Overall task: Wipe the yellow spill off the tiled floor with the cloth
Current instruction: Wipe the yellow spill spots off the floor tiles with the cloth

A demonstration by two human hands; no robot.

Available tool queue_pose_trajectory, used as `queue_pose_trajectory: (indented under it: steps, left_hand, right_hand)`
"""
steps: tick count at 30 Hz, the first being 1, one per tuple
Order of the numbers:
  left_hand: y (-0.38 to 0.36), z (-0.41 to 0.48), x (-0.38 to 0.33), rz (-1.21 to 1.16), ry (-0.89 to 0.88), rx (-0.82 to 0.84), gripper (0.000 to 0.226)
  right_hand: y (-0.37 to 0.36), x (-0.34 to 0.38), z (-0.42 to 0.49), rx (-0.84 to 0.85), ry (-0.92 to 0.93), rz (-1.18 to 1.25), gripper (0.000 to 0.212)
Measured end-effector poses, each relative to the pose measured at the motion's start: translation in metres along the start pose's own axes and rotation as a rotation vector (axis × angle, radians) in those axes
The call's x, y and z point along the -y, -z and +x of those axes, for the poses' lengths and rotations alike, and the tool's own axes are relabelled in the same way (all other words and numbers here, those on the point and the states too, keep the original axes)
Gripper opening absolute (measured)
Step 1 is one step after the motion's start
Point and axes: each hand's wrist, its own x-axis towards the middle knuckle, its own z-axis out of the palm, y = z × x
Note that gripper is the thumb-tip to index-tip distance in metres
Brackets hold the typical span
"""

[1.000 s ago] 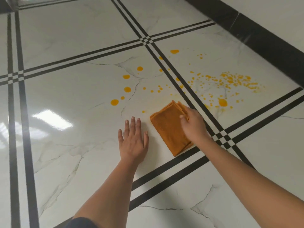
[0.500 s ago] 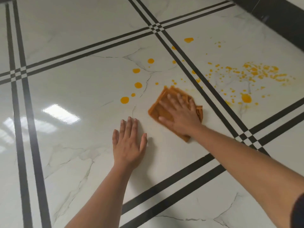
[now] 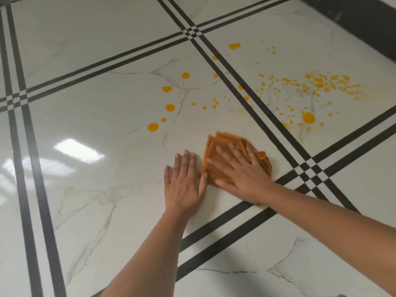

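Your right hand, fingers spread flat on the orange cloth, has pulled it back from the drops to just beside your left hand. That hand lies flat on the tiled floor, fingers together. The yellow spill spreads from 11 to 2 o'clock of the cloth, across the dark stripes.

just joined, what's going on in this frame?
A person is wiping a white tiled floor by hand. The right hand presses flat on a folded orange cloth, fingers spread. The left hand lies flat on the tile right beside the cloth, bracing. The yellow spill is not yet cleaned: drops and spatter lie beyond the cloth, across two tiles.
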Motion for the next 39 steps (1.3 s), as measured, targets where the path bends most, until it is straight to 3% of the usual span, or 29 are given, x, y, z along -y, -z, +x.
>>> queue_pose_trajectory:
  steps: [2,6,8,10,12,14,16,18,21,23,26,28,31,33,39]
  left_hand:
    - [-0.001,0.0,-0.01,0.003,-0.026,0.014,0.078]
    - [-0.007,0.007,-0.041,0.018,-0.069,0.037,0.074]
    - [-0.013,0.017,-0.062,0.017,-0.083,0.027,0.071]
    - [-0.017,0.025,-0.08,0.015,-0.11,0.021,0.07]
    - [-0.021,0.034,-0.098,0.017,-0.134,0.024,0.065]
    - [-0.023,0.041,-0.114,0.02,-0.159,0.022,0.064]
    - [-0.024,0.05,-0.128,0.041,-0.208,0.012,0.069]
    - [-0.025,0.066,-0.142,0.06,-0.243,0.009,0.073]
    - [-0.028,0.094,-0.163,0.06,-0.24,-0.018,0.065]
    - [-0.031,0.103,-0.175,0.079,-0.255,-0.008,0.06]
    - [-0.039,0.104,-0.195,0.07,-0.279,0.018,0.059]
    - [-0.041,0.106,-0.204,0.08,-0.28,0.021,0.059]
    - [-0.046,0.114,-0.217,0.113,-0.291,0.02,0.06]
    - [-0.05,0.114,-0.225,0.108,-0.306,0.034,0.06]
    - [-0.054,0.107,-0.277,0.058,-0.142,0.021,0.068]
  right_hand:
    - [0.002,-0.034,-0.024,0.083,0.017,-0.038,0.061]
    - [0.013,-0.079,-0.004,0.015,-0.511,0.082,0.062]
    - [0.006,-0.07,-0.021,-0.045,-0.4,0.048,0.06]
    - [-0.002,-0.068,-0.055,-0.009,-0.093,-0.028,0.058]
    - [0.002,-0.103,-0.063,-0.017,-0.04,-0.071,0.066]
    - [0.009,-0.145,-0.046,-0.078,-0.336,-0.009,0.078]
    - [0.012,-0.165,-0.035,-0.145,-0.688,0.073,0.068]
    - [0.007,-0.156,-0.042,-0.211,-0.821,0.107,0.061]
    - [0.002,-0.14,-0.063,-0.166,-0.595,0.032,0.062]
    - [0.008,-0.176,-0.055,-0.118,-0.434,-0.009,0.063]
    - [0.015,-0.235,-0.058,-0.157,-0.785,0.066,0.066]
    - [0.007,-0.223,-0.075,-0.2,-0.917,0.088,0.065]
    - [-0.001,-0.185,-0.095,-0.183,-0.649,0.024,0.06]
    - [0.01,-0.204,-0.082,-0.132,-0.518,0.045,0.06]
    - [0.034,-0.275,-0.094,-0.178,-0.721,0.144,0.062]
